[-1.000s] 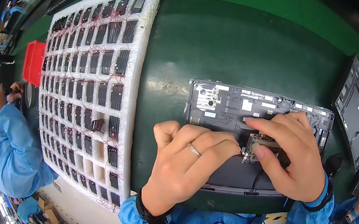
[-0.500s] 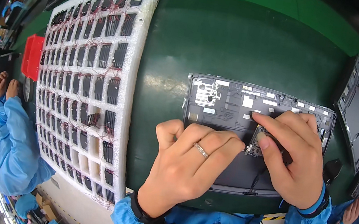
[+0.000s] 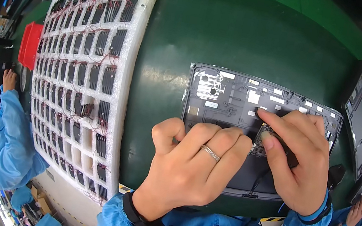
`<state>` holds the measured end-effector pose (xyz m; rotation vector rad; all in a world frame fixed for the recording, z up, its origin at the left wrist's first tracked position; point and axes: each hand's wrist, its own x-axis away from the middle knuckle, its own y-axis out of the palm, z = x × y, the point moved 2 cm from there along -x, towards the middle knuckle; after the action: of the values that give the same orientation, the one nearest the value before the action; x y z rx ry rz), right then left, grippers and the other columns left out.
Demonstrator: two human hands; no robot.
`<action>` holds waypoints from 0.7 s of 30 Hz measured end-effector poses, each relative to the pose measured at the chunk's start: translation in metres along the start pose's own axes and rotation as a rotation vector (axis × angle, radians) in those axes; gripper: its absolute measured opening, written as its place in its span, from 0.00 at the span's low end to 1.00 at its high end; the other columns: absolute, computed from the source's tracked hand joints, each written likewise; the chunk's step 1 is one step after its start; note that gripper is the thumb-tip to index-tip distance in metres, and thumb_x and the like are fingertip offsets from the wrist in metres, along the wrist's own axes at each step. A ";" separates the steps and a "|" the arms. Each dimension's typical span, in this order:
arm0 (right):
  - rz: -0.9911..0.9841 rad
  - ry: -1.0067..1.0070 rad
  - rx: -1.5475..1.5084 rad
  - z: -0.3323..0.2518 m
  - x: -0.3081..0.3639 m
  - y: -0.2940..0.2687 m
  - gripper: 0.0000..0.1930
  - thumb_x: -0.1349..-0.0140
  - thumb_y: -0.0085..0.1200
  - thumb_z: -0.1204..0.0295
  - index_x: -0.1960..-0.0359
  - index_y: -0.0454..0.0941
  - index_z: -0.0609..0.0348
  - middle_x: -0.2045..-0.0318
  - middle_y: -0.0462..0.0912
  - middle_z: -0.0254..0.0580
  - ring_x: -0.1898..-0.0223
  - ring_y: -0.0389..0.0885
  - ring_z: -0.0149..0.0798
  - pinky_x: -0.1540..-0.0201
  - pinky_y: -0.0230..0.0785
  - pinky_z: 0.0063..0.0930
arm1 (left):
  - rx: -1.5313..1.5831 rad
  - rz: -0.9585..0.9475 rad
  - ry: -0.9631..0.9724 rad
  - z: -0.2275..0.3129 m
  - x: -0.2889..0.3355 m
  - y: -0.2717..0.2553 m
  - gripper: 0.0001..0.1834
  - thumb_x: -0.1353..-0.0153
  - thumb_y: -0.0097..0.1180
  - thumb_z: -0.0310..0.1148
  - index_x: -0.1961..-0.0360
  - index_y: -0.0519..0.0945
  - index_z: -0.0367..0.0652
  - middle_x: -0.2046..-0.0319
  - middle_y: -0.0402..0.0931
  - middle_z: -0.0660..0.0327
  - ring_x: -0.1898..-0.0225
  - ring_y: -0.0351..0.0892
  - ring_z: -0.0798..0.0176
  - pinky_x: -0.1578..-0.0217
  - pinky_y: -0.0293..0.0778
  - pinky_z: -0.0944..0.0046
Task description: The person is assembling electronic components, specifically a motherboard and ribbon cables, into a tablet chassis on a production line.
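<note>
1. Roughly mid-view: small circuit board point(image 3: 259, 150) over the dark laptop shell point(image 3: 235, 91), within its outline; seated or lifted, cannot tell
2. Right hand point(image 3: 296, 157) nearer: thumb lying on the board's face, forefinger parted from it, tip just past the board's far end; remaining fingers curled, their grip hidden
3. Left hand point(image 3: 196, 162): fingers bunched together, tips at the board's left edge; clamped or merely touching, cannot tell
4. Board lies right of the left fingertips, under the right thumb; long axis seems to run away from the wearer, though the right hand covers much
5. Foam tray point(image 3: 125, 79) of black parts point(image 3: 117, 42) leftward, well apart from shell
</note>
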<state>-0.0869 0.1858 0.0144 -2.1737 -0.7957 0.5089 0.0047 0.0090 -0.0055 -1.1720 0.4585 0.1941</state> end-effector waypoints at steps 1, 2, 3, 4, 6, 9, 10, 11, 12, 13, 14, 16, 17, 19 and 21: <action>0.000 -0.001 0.000 0.000 0.000 0.000 0.18 0.35 0.63 0.78 0.43 0.88 0.65 0.67 0.82 0.41 0.64 0.78 0.42 0.51 0.63 0.36 | -0.005 0.009 0.006 0.001 0.000 0.000 0.13 0.43 0.64 0.36 0.56 0.89 0.48 0.58 0.88 0.71 0.63 0.79 0.69 0.55 0.56 0.57; 0.000 0.002 -0.005 0.000 0.000 -0.001 0.18 0.35 0.63 0.78 0.43 0.88 0.65 0.67 0.82 0.41 0.64 0.78 0.42 0.51 0.63 0.36 | -0.006 0.009 0.006 0.001 -0.001 0.000 0.13 0.43 0.64 0.36 0.56 0.89 0.48 0.58 0.88 0.71 0.63 0.79 0.69 0.55 0.56 0.57; 0.001 0.004 -0.009 0.000 0.000 -0.001 0.18 0.35 0.63 0.78 0.43 0.88 0.65 0.67 0.82 0.41 0.64 0.78 0.42 0.51 0.63 0.36 | -0.021 0.005 0.017 0.001 -0.001 0.000 0.13 0.43 0.64 0.36 0.57 0.89 0.48 0.58 0.88 0.71 0.63 0.79 0.70 0.55 0.56 0.57; 0.002 0.002 -0.009 0.000 0.000 0.000 0.18 0.35 0.63 0.78 0.43 0.88 0.65 0.67 0.82 0.41 0.64 0.78 0.42 0.51 0.63 0.36 | -0.037 0.002 0.026 0.001 -0.001 -0.001 0.13 0.43 0.64 0.36 0.57 0.89 0.48 0.58 0.88 0.71 0.63 0.80 0.70 0.55 0.56 0.57; 0.044 -0.016 -0.007 0.001 0.000 0.002 0.16 0.38 0.66 0.79 0.47 0.89 0.63 0.67 0.82 0.41 0.66 0.79 0.45 0.53 0.63 0.38 | -0.051 0.006 0.025 0.000 0.001 0.000 0.13 0.44 0.65 0.35 0.57 0.88 0.48 0.58 0.86 0.71 0.62 0.79 0.71 0.54 0.56 0.57; 0.052 -0.011 -0.002 0.000 0.001 0.001 0.16 0.37 0.66 0.79 0.47 0.89 0.63 0.67 0.82 0.41 0.66 0.79 0.45 0.53 0.63 0.38 | -0.069 0.022 0.037 0.000 0.003 0.003 0.12 0.44 0.66 0.34 0.57 0.88 0.48 0.59 0.85 0.71 0.62 0.80 0.73 0.54 0.55 0.57; 0.054 -0.014 -0.003 -0.001 0.001 0.001 0.16 0.37 0.66 0.79 0.47 0.89 0.63 0.67 0.82 0.41 0.66 0.79 0.45 0.53 0.63 0.38 | -0.075 0.033 0.046 0.001 0.003 0.003 0.12 0.44 0.66 0.34 0.57 0.88 0.49 0.59 0.85 0.72 0.62 0.80 0.73 0.54 0.55 0.57; 0.052 -0.010 -0.004 -0.002 0.001 0.001 0.16 0.37 0.66 0.78 0.47 0.89 0.63 0.67 0.82 0.41 0.66 0.79 0.45 0.53 0.63 0.38 | -0.079 0.034 0.046 0.001 0.002 0.002 0.12 0.44 0.66 0.34 0.57 0.88 0.49 0.59 0.85 0.72 0.62 0.80 0.73 0.54 0.55 0.57; 0.051 -0.006 -0.005 -0.002 0.001 0.001 0.16 0.36 0.66 0.78 0.47 0.89 0.63 0.67 0.82 0.41 0.66 0.79 0.45 0.53 0.63 0.38 | -0.083 0.034 0.042 0.002 0.002 0.001 0.13 0.43 0.65 0.35 0.57 0.89 0.49 0.58 0.87 0.72 0.62 0.80 0.73 0.55 0.55 0.57; 0.052 -0.007 -0.005 -0.002 0.001 0.001 0.16 0.36 0.66 0.78 0.47 0.89 0.63 0.67 0.82 0.41 0.66 0.79 0.45 0.53 0.63 0.38 | -0.086 0.033 0.039 0.003 0.001 0.000 0.13 0.43 0.63 0.36 0.56 0.89 0.49 0.57 0.88 0.73 0.62 0.80 0.72 0.56 0.54 0.57; 0.053 -0.005 -0.004 -0.002 0.001 0.001 0.15 0.36 0.66 0.78 0.47 0.89 0.63 0.66 0.82 0.41 0.66 0.79 0.45 0.53 0.63 0.38 | -0.087 0.034 0.039 0.003 0.001 0.001 0.13 0.43 0.63 0.36 0.56 0.89 0.49 0.57 0.88 0.73 0.62 0.80 0.72 0.56 0.54 0.57; 0.054 -0.003 -0.003 -0.002 0.002 0.002 0.15 0.36 0.66 0.78 0.47 0.89 0.63 0.66 0.83 0.41 0.66 0.79 0.45 0.53 0.63 0.38 | -0.095 0.042 0.049 0.003 0.002 0.001 0.13 0.43 0.63 0.36 0.56 0.89 0.49 0.57 0.88 0.73 0.62 0.80 0.72 0.56 0.54 0.57; 0.059 -0.004 -0.002 -0.002 0.002 0.002 0.15 0.36 0.65 0.78 0.47 0.89 0.63 0.66 0.83 0.41 0.66 0.79 0.45 0.53 0.63 0.38 | -0.097 0.042 0.050 0.003 0.002 0.001 0.13 0.43 0.63 0.36 0.56 0.89 0.49 0.57 0.88 0.73 0.62 0.80 0.72 0.56 0.54 0.57; 0.064 -0.006 -0.002 -0.002 0.002 0.002 0.15 0.36 0.65 0.78 0.47 0.89 0.63 0.66 0.83 0.41 0.66 0.78 0.45 0.53 0.63 0.38 | -0.097 0.047 0.053 0.003 0.002 0.001 0.13 0.43 0.63 0.36 0.57 0.89 0.49 0.57 0.88 0.72 0.62 0.80 0.72 0.56 0.54 0.57; 0.064 -0.017 -0.001 -0.002 0.002 0.002 0.15 0.36 0.65 0.78 0.47 0.89 0.63 0.66 0.82 0.41 0.66 0.78 0.45 0.54 0.62 0.38 | -0.091 0.051 0.053 0.003 0.002 0.001 0.13 0.43 0.63 0.36 0.57 0.89 0.49 0.57 0.88 0.72 0.62 0.80 0.72 0.56 0.54 0.57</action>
<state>-0.0840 0.1848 0.0137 -2.2040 -0.7371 0.5599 0.0072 0.0120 -0.0064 -1.2576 0.5309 0.2307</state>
